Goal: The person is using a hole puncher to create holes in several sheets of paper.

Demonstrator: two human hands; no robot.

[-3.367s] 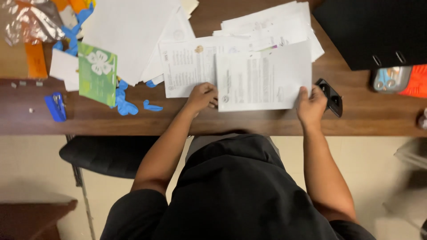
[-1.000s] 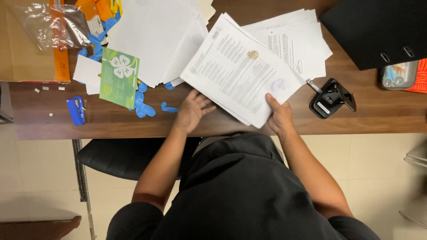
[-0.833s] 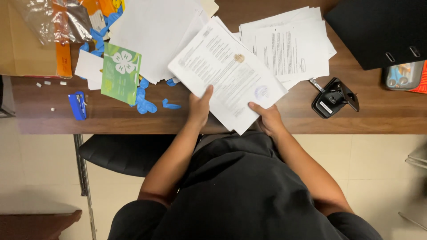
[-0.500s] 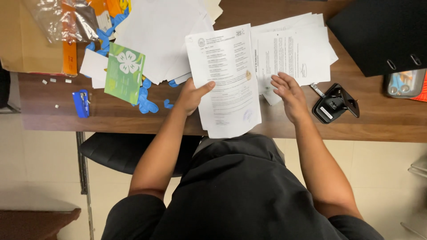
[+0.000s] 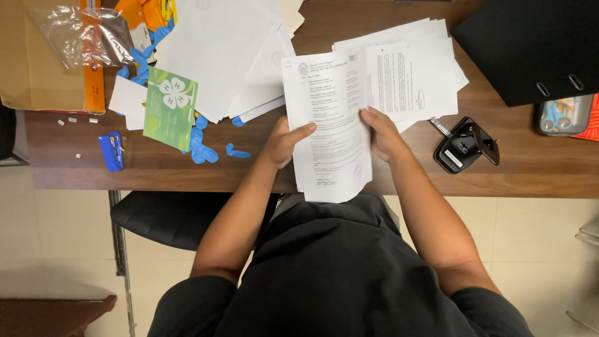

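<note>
I hold a stack of printed white sheets [image 5: 327, 118] upright above the near edge of the brown desk [image 5: 249, 171]. My left hand [image 5: 284, 142] grips its left edge, thumb across the front. On the right edge rests my right hand [image 5: 382, 134], fingers curled over the sheets. Behind them, another pile of printed papers [image 5: 415, 75] lies flat on the desk.
A black hole punch [image 5: 465, 146] sits right of my right hand, a black binder [image 5: 530, 43] beyond it. To the left lie blank white sheets [image 5: 218, 50], a green leaflet [image 5: 170, 107], blue paper scraps [image 5: 203, 150], a blue stapler [image 5: 111, 151] and a cardboard box [image 5: 43, 68]. A black chair [image 5: 168, 218] stands below the desk edge.
The sheets were turned from slanting to upright and lifted toward me. My right hand, off the paper half a second ago, now grips the right edge.
</note>
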